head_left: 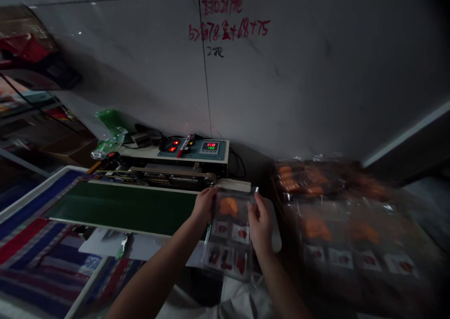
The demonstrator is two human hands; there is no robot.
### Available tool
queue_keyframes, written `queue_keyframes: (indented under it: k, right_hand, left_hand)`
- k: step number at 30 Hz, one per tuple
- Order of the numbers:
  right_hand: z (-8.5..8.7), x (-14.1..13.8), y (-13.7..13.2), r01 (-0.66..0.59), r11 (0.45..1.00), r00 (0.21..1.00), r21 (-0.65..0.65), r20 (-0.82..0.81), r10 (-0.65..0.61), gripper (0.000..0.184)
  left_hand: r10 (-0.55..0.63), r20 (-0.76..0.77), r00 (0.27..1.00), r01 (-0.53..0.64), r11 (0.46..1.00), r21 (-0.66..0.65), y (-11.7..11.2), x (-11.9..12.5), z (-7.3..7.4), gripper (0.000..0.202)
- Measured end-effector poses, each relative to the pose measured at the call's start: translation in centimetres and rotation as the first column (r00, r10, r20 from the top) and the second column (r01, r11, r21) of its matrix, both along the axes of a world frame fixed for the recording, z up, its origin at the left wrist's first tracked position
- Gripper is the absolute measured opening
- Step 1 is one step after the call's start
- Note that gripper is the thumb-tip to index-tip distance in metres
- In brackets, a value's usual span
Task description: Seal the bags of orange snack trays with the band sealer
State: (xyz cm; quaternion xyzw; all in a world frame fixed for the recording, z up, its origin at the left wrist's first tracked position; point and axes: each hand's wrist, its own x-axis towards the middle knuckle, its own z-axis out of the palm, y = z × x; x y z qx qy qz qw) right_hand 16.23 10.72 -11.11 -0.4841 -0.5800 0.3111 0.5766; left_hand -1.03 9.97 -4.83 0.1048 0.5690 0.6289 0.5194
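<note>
Resting between two bare hands, a clear flat plastic pack (230, 248) is at the centre, just below the middle of the view, tilted slightly and overlapping the right end of a green conveyor belt (126, 208). Through its film show orange pieces (228, 207) at the top, two small white packets (241, 233) with red marks in the middle, and dark red packets (240, 264) along the bottom. The left hand's (204, 205) grip pinches the pack's upper left edge; the right hand's (262, 223) grip pinches its upper right edge, thumb on top. Behind the belt stands a machine with a blue-grey control panel (193, 149), where red lights and a red-and-green digital display glow; a red-tipped marker (184, 145) lies across it. To the right, similar packs (316, 230) are blurred. Near the belt's front edge lies a green-handled tool (122, 246). Farther left spreads a red, white and blue striped sheet (21, 244). Red handwriting (228, 29) marks the grey wall (298, 84) behind.
</note>
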Motion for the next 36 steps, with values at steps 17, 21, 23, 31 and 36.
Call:
queue_keyframes:
  k: [17,21,23,31,36]
  right_hand:
    - [-0.7,-1.2,1.0,0.074,0.997,0.993,-0.016,0.09,-0.072,0.046]
    - [-0.4,-1.7,1.0,0.06,0.998,0.995,-0.009,0.086,-0.059,0.042]
    - [-0.5,-2.3,1.0,0.05,0.998,0.996,-0.029,0.079,-0.048,0.042]
    - [-0.2,-5.4,0.5,-0.037,0.999,0.998,-0.017,0.052,0.037,0.038]
    - [0.4,-9.7,-0.8,-0.052,0.998,0.998,0.046,0.045,0.05,0.027]
  left_hand:
    - [0.052,-0.004,0.999,-0.053,0.997,-0.053,0.1,-1.2,-0.6,0.031]
    - [0.084,-0.013,0.996,-0.085,0.995,-0.043,0.2,-1.5,-0.5,0.029]
    - [0.093,-0.018,0.995,-0.094,0.994,-0.046,0.0,-1.9,-0.3,0.029]
    - [0.16,-0.042,0.986,-0.162,0.985,-0.053,-1.5,-4.8,0.6,0.029]
    - [0.234,-0.163,0.958,-0.241,0.97,-0.024,-3.7,-6.9,0.8,0.035]
